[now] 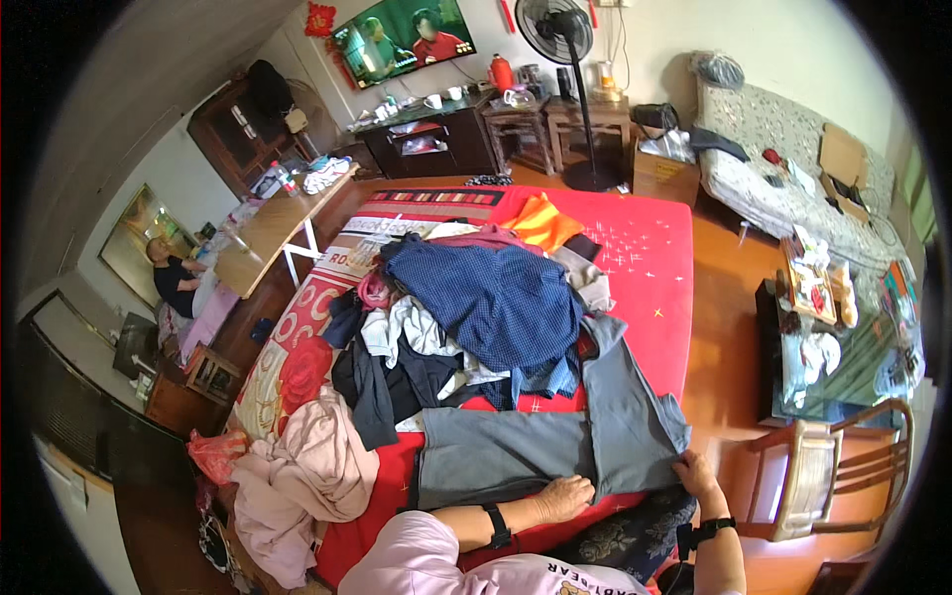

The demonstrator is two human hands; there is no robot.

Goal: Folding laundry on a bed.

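A pair of grey trousers (506, 451) lies spread along the near edge of the bed, with one leg stretched to the left and another part running up toward the clothes pile. My left hand (565, 499) is on the lower edge of the trousers, fingers curled in on the cloth near the middle. At their right corner my right hand (698, 473) pinches the fabric. Just beyond is a heap of clothes, topped by a dark blue patterned garment (486, 293). White (412, 327) and black clothes (372, 392) stick out beneath it.
A pale pink blanket (307, 466) and a red plastic bag (215, 454) lie at the left. The bed has a red cover (650, 278). A wooden chair (803, 481) stands close at the right, near a cluttered glass table (843, 362). Another person (177, 281) sits at far left.
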